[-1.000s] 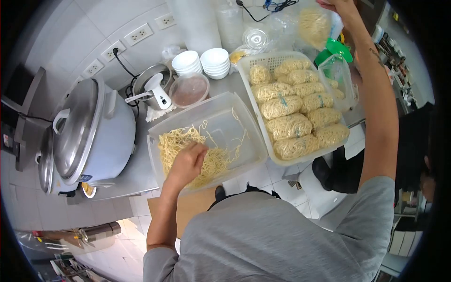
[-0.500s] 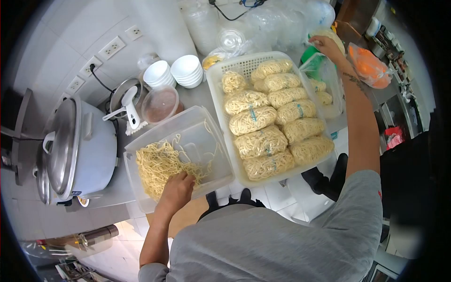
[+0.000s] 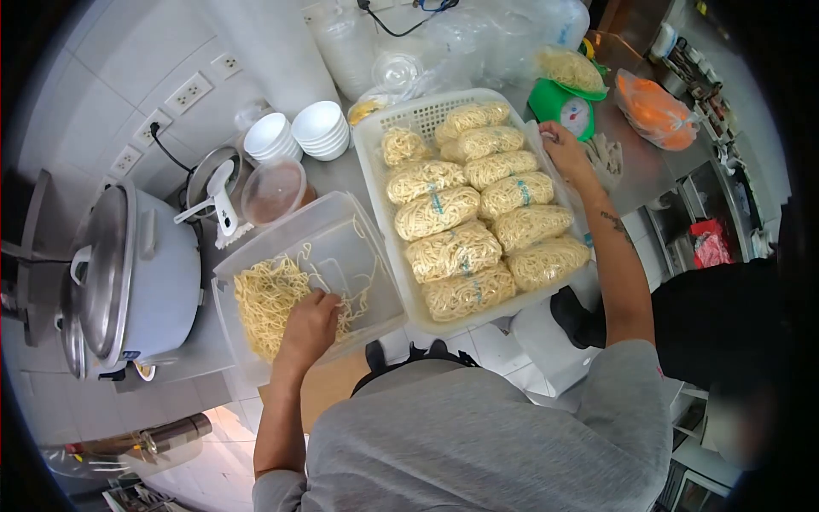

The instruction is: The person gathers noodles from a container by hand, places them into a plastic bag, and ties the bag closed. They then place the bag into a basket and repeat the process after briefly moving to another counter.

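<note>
My left hand [image 3: 310, 326] is closed on loose yellow noodles [image 3: 266, 300], which lie heaped in the left part of a clear plastic bin [image 3: 237, 363]. A few strands trail across its bottom. Right of the bin stands a white perforated basket [image 3: 367, 141] with several bagged noodle bundles [image 3: 437, 212] in two rows. My right hand [image 3: 565, 152] is at the basket's far right edge, its fingers closed on a thin translucent plastic piece [image 3: 556, 167], seen nearly edge-on. Past that hand, a green dial scale [image 3: 570, 111] bears a noodle bundle [image 3: 570, 68].
A large lidded cooker [image 3: 166, 264] stands at the left. Stacked white bowls [image 3: 320, 130], a lidded tub [image 3: 275, 189] and a white scoop [image 3: 223, 205] sit behind the bin. An orange bag [image 3: 655, 111] lies right of the scale. Wrapped plastic ware lines the back.
My right hand has come down and toward me from beside the scale, turning the clear plastic piece edge-on. The scale and its noodles are now uncovered. My left hand stays in the noodles.
</note>
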`<state>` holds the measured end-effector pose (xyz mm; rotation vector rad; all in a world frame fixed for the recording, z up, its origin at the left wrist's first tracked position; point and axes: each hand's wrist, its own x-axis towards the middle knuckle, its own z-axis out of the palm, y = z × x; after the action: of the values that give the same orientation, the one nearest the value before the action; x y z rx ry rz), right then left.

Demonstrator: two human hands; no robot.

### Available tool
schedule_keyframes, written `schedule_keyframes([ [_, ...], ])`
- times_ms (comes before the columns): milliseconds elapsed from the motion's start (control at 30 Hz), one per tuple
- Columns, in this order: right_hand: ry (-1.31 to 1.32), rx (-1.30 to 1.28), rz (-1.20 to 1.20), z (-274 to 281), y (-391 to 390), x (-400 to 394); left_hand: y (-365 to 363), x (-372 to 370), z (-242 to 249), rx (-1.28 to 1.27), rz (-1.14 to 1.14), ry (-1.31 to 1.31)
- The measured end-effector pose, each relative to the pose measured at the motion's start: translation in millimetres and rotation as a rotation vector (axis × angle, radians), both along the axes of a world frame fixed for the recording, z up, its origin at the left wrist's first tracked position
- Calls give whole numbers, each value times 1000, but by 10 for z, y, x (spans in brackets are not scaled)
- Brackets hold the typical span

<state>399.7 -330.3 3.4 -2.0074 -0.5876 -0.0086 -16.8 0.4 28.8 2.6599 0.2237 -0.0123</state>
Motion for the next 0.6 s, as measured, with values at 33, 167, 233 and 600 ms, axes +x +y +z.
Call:
schedule_keyframes([
  [33, 37, 0, -34, 29, 6, -3, 37, 24, -41, -5, -2, -60],
  [167, 13, -75, -188, 209, 158, 97, 232, 173, -272, 58, 6, -170],
  [233, -219, -172, -314, 209, 251, 301, 266, 257, -311, 187, 21, -81],
  [600, -580, -676, -672, 507, 684, 665, 229, 339, -407, 387, 65, 352],
])
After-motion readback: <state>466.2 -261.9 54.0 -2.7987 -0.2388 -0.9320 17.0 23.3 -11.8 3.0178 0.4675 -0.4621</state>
